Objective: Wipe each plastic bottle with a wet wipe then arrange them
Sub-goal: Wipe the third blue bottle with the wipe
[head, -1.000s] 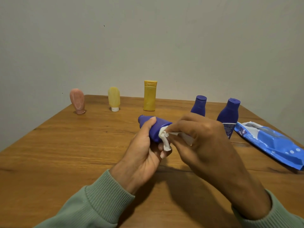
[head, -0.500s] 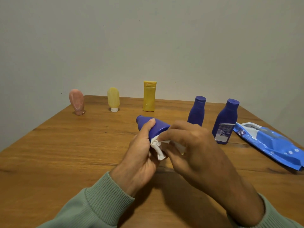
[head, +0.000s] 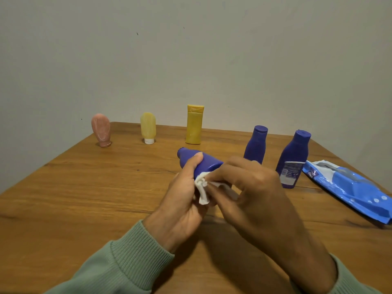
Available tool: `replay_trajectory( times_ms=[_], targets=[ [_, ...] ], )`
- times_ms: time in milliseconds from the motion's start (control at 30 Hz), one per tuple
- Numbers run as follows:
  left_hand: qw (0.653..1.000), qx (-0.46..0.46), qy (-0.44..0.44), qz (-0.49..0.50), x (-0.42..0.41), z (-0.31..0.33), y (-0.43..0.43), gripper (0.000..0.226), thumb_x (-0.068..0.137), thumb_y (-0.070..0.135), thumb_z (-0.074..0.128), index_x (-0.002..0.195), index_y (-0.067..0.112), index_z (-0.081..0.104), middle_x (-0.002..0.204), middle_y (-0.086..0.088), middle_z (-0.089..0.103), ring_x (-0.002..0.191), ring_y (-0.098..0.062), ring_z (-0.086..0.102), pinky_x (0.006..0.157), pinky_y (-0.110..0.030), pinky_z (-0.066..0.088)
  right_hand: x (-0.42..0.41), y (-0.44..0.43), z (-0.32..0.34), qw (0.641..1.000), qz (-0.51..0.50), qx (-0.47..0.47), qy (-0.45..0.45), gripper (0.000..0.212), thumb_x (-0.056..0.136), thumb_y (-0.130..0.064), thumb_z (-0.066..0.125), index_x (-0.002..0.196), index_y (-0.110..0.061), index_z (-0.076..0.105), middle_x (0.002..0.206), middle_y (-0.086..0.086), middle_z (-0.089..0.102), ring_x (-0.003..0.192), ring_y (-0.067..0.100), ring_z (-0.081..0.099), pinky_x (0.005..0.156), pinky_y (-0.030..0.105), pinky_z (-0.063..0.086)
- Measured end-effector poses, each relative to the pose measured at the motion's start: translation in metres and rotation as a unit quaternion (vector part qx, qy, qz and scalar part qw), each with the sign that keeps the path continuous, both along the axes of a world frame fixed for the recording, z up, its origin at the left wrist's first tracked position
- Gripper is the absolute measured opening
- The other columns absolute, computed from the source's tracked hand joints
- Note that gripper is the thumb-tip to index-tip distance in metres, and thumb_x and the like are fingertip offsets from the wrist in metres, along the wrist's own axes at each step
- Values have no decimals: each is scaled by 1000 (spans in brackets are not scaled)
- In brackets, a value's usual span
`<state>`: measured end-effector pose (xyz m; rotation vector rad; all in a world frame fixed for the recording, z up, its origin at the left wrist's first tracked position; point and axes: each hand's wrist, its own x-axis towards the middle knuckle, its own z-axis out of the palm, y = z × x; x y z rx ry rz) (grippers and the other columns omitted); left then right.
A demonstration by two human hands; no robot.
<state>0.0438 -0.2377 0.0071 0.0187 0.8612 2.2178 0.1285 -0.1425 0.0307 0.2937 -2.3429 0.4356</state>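
My left hand (head: 180, 200) grips a blue plastic bottle (head: 206, 164), held tilted above the wooden table (head: 74, 198) with its cap pointing away and left. My right hand (head: 252, 192) pinches a crumpled white wet wipe (head: 202, 188) against the bottle's near end. Standing on the table are a pink bottle (head: 101, 130), a pale yellow bottle (head: 148, 127), a tall yellow bottle (head: 194, 124), and two more blue bottles (head: 255, 144) (head: 293, 159) to the right.
A blue wet-wipe pack (head: 350, 189) lies flat at the table's right edge, its flap open. A plain grey wall rises behind the table's far edge. Green sleeves cover both forearms.
The wipe has slid down the held bottle toward its near end, and both hands have shifted slightly lower and left. The standing bottles have not moved.
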Motion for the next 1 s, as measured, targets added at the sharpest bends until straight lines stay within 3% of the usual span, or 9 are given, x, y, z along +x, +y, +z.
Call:
replay_trajectory(
  times_ms=[133,233,400,500,600,667,733,867,1000],
  targets=[
    [1000,12,16,-1,1,1,0,41,90,32,64,117,4,50,67,-11,62,54,-20,63,45,-29,54,0,5,3,1000,12,6,5,29,81,-39,46,88,-19,67,81,-7,64,70,8,59,61,29,53],
    [996,-5,86,33,3,4,0,28,93,30,55,101,3,52,63,-8,54,43,-13,46,34,-21,38,1,17,9,1000,-3,-6,18,26,82,-34,53,91,-15,68,84,-4,66,73,9,61,63,29,54],
    [992,-10,117,43,6,10,-3,23,93,29,53,94,7,46,62,-6,45,43,-14,36,36,-22,30,3,36,21,997,-43,-17,67,17,76,-13,70,93,-11,70,86,-4,66,76,1,58,67,11,49],
    [984,-55,163,54,8,13,-5,25,91,29,56,98,5,53,66,-9,54,47,-19,44,42,-26,35,7,45,28,993,-56,-47,90,19,77,-16,70,95,-14,69,85,-10,60,79,-5,56,74,6,46],
    [971,-99,209,61,5,14,-5,36,83,24,63,113,7,57,90,-17,66,67,-28,63,53,-33,48,10,47,33,991,-55,-64,100,17,77,-19,69,94,-17,69,82,-11,60,76,-4,57,72,7,46],
    [955,-120,264,54,2,12,-4,42,79,20,69,119,17,57,107,-15,68,92,-32,68,67,-39,55,10,47,33,991,-51,-72,102,16,77,-19,70,93,-20,69,81,-11,61,74,-1,58,70,9,46],
    [931,-155,326,44,0,10,-5,45,80,18,74,120,24,55,113,-8,69,103,-25,68,77,-36,57,9,46,33,991,-44,-81,94,19,77,-20,70,94,-24,65,82,-12,61,77,-2,59,72,10,48],
    [874,-235,421,55,3,7,-6,43,81,12,74,114,30,54,106,1,68,97,-14,67,80,-27,56,9,45,32,992,-39,-93,81,20,76,-27,65,95,-28,61,83,-14,59,79,-4,58,75,7,47],
    [841,-275,462,60,4,6,-7,44,78,9,76,109,30,52,99,5,66,87,-3,65,74,-18,51,10,45,34,992,-35,-105,66,20,75,-31,63,95,-30,60,82,-16,59,78,-3,58,74,6,46]
  ],
)
